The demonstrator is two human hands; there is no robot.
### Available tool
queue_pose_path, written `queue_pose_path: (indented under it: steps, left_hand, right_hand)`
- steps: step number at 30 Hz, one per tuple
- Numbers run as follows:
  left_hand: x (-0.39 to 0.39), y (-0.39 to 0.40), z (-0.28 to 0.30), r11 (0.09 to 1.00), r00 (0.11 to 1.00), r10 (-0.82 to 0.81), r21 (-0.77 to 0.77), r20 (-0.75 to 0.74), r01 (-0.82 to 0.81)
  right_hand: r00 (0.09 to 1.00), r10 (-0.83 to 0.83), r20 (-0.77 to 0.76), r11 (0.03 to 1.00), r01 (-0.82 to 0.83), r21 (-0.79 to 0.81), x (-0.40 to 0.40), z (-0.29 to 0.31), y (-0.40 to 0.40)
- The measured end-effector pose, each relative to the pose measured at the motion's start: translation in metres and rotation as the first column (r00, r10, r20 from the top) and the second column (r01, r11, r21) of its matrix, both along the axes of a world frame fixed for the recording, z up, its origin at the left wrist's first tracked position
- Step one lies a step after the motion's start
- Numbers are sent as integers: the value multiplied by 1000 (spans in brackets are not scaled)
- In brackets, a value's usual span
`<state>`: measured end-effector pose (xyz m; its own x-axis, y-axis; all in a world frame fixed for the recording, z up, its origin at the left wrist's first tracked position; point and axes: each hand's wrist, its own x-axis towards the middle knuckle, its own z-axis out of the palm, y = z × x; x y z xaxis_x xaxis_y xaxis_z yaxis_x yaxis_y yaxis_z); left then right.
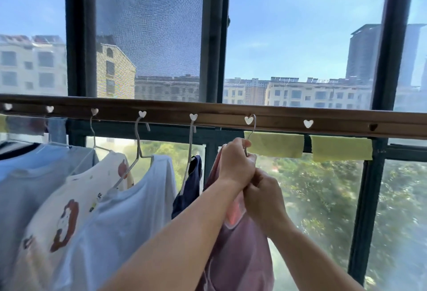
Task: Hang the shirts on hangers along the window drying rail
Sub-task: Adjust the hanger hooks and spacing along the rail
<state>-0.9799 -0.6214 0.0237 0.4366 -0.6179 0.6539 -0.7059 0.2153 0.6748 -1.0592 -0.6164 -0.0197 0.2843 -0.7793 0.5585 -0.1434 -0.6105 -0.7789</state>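
A person is hanging up a pink shirt [240, 244]. The left hand [235, 165] is pinching the thin neck of a wire hanger [250, 133] between thumb and fingers. The hook is going through a heart-shaped hole [249, 120] in the wooden rail [300, 116], at about 12 o'clock from that hand. I cannot tell if the hook is sitting all the way in. The right hand [263, 198], at about 5 o'clock from the left hand and touching it, is curling its fingers around the top of the pink shirt.

Much of the job looks done. At 9 o'clock from the hands, a dark blue garment [189, 189], a white shirt [129, 216], a cream shirt with brown animals [69, 212] and a light blue shirt [27, 175] are already hanging from the rail.

At 3 o'clock, two more heart holes are waiting with no hangers. Two yellow cloths [273, 144] are hanging below them. I cannot see if more shirts are left to hang.
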Motion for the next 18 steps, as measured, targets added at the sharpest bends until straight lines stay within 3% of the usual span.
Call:
queue_pose_path:
  steps: [12,18]
  left_hand:
    - [-6,-30,-2,972,993,-115,209,24,107]
    - [-15,-28,-2,960,985,-171,226,-7,168]
  right_hand:
    - [996,-1,-85,987,15,163,-10,3,-30]
    - [992,6,-124,984,16,177,-21,5,-31]
